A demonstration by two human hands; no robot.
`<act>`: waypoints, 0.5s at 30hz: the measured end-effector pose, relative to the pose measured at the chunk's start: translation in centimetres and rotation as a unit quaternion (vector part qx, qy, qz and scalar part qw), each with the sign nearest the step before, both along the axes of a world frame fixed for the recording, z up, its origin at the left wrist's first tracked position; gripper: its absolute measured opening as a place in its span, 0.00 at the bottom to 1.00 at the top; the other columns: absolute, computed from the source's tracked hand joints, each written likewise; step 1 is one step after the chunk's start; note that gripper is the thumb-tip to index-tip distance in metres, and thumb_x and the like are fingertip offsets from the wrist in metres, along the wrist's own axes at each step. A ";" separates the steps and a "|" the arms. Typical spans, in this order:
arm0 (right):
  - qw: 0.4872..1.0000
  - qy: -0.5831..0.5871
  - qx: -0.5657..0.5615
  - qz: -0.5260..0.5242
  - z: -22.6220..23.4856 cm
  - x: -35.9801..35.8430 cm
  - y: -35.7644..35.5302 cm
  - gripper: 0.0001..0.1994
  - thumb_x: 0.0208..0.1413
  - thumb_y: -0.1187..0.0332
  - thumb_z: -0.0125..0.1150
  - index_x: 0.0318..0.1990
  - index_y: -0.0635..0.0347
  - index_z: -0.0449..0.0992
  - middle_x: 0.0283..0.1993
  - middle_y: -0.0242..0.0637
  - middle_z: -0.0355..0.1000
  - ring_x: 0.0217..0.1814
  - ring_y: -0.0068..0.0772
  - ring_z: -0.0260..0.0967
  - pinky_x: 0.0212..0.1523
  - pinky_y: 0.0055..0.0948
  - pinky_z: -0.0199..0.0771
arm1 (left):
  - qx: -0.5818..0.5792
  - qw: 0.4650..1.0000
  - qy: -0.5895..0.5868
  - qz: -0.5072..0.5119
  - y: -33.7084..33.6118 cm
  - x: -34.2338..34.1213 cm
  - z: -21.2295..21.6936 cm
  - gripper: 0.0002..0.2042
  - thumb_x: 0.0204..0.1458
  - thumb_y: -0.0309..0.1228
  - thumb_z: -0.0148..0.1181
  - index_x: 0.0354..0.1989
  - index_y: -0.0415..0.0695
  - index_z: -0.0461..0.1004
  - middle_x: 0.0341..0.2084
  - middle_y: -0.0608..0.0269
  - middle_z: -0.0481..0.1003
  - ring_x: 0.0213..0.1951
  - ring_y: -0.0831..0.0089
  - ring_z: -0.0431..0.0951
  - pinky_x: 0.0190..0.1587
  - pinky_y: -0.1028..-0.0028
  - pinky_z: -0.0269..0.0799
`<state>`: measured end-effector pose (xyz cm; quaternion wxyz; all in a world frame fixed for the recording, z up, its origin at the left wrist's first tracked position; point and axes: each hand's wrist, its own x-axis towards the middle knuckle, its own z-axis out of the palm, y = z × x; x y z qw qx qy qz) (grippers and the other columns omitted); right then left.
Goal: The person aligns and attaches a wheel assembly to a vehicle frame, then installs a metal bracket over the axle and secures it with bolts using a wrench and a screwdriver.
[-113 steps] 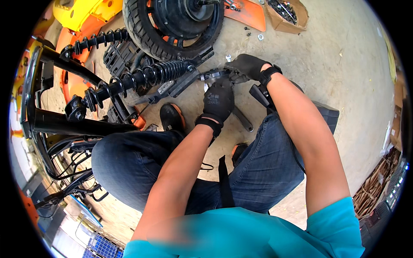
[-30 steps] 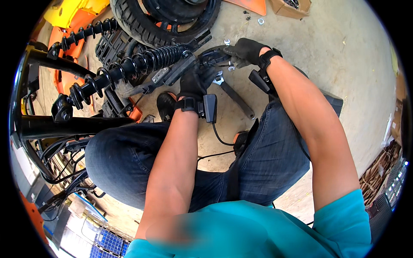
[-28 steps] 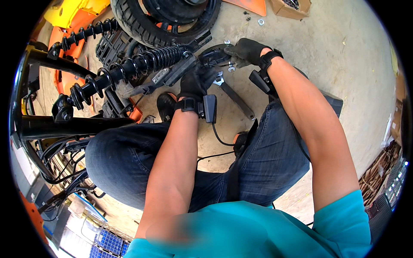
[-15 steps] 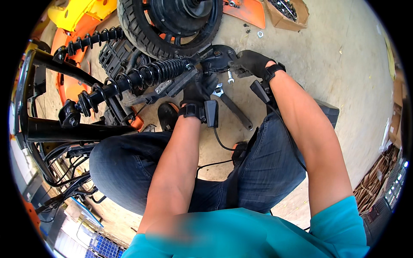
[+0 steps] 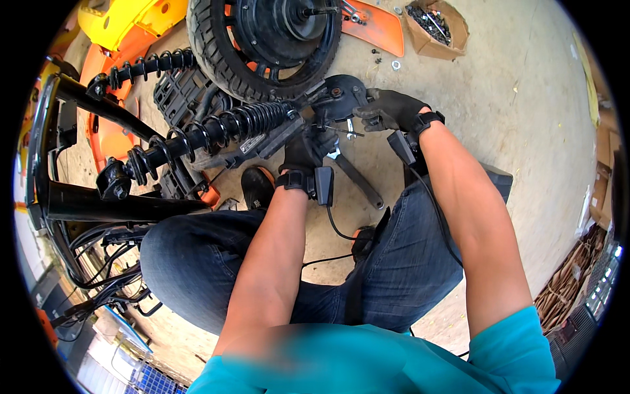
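My left hand [image 5: 303, 150], in a black glove, is closed beside the lower end of a black coil-spring shock absorber [image 5: 246, 119]. From its fingertips a thin dark rod [image 5: 344, 131] sticks out to the right; whether the fingers grip it is not clear. My gloved right hand [image 5: 396, 109] has its fingers bent at the right edge of a round black brake plate [image 5: 342, 97]. What lies between those fingers is hidden. Just under the plate shows a small silver open-end wrench [image 5: 351, 127]. A larger adjustable wrench [image 5: 357, 177] lies on the floor between my legs.
A wheel with a black hub [image 5: 275, 46] lies beyond my hands. Behind it, an orange panel [image 5: 377, 29] holds small parts, beside a cardboard box [image 5: 436, 33] of hardware. Loose nuts and a washer [image 5: 396, 65] lie nearby. A black frame [image 5: 118, 200] with cables stands left.
The whole picture has shifted slightly downward. My right hand sits a little farther from the brake plate. The thin dark rod by my left fingers now shows, and those fingers are drawn in more.
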<state>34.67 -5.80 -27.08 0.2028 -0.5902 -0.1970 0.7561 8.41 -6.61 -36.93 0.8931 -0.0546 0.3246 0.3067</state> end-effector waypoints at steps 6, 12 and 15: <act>0.999 0.022 -0.002 -0.032 0.3 0.7 -0.3 0.15 0.57 0.66 0.66 0.49 0.53 0.71 0.38 0.25 0.71 0.38 0.18 0.69 0.42 0.25 0.79 | -0.005 0.999 0.044 -0.008 -0.1 0.4 1.1 0.20 0.66 0.42 0.44 0.58 0.42 0.67 0.47 0.50 0.74 0.49 0.50 0.76 0.56 0.47 0.73; 0.998 0.038 0.027 -0.043 -0.2 1.7 -0.3 0.18 0.58 0.70 0.64 0.53 0.59 0.68 0.40 0.29 0.71 0.37 0.18 0.70 0.40 0.23 0.77 | 0.017 0.994 0.104 -0.016 0.1 2.2 4.4 0.20 0.67 0.44 0.44 0.59 0.44 0.66 0.49 0.52 0.73 0.51 0.54 0.76 0.56 0.52 0.73; 0.997 0.033 0.054 -0.049 -0.3 2.2 -0.5 0.20 0.57 0.70 0.64 0.55 0.61 0.67 0.41 0.32 0.72 0.40 0.20 0.72 0.39 0.23 0.77 | 0.045 0.987 0.147 -0.053 0.3 3.3 5.0 0.20 0.66 0.43 0.46 0.59 0.45 0.67 0.49 0.54 0.73 0.52 0.57 0.75 0.57 0.55 0.73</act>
